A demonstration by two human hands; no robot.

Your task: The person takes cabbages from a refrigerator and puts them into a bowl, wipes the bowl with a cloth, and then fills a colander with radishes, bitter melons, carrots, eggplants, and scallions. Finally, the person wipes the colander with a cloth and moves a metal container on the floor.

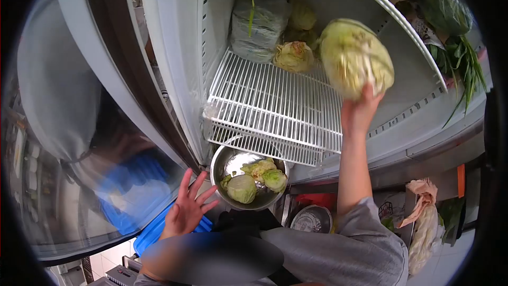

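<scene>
while the right hand [361, 110] grips it, the cabbage [355, 53] looks yellowish-green.

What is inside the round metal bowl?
The metal bowl holds pale green leafy vegetables. The bottom beneath them is covered and cannot be seen; wire shelving partly screens the far rim.

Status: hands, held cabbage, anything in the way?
Right hand holding large cabbage. Left hand open, empty, near steel bowl. Plastic bag, smaller cabbage toward wire shelf's back; nothing seen blocking either hand.
</scene>
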